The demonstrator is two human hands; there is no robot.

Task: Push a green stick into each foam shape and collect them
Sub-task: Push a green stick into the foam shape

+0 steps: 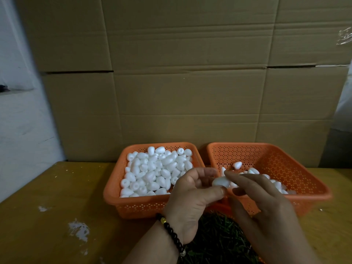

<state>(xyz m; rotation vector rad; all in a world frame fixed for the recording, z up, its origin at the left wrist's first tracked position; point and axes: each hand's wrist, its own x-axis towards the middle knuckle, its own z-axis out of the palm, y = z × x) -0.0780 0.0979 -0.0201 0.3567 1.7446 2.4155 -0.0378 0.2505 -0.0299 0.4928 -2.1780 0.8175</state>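
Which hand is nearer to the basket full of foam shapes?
Left. The left hand overlaps the full basket's near right corner; the right hand is before the other basket.

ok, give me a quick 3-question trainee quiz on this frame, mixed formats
1. True or false: the left basket holds fewer foam shapes than the right basket.
2. Multiple choice: the foam shape held between the hands is pinched by A) the left hand alone, B) fingers of both the left hand and the right hand, C) neither.
3. Fill in: the pile of green sticks lies nearest the ____, in front of the baskets.

Key: 1 false; 2 B; 3 person.
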